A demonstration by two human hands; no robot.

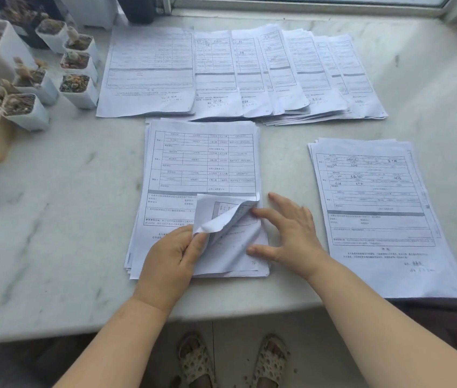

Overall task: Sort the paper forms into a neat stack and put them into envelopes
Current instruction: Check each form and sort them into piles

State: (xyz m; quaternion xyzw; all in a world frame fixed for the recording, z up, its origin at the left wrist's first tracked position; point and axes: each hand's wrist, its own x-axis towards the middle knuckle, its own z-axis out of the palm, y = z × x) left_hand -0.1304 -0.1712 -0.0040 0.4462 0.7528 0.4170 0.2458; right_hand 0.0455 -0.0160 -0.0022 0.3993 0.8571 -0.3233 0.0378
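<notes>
A pale marble worktop (53,191) runs under a window frame (305,7) along its far edge. Small white pots of succulents (76,79) crowd the far left corner. Printed forms lie in three groups: a fanned row (249,74) along the far edge, a middle stack (199,169) near the front edge, and a right stack (375,214) reaching the front right edge.

The left hand (171,261) rests on the middle stack's near part, its grip pinching the curled-up corner of the top sheet (221,217) between thumb and fingers. The right hand (291,228) lies just beside it, fingers spread, fingertips touching the sheets beneath the lifted corner.

The forms carry tables and handwriting, too blurred to read. Below the front edge, two feet in patterned sandals (233,359) stand on the floor.
</notes>
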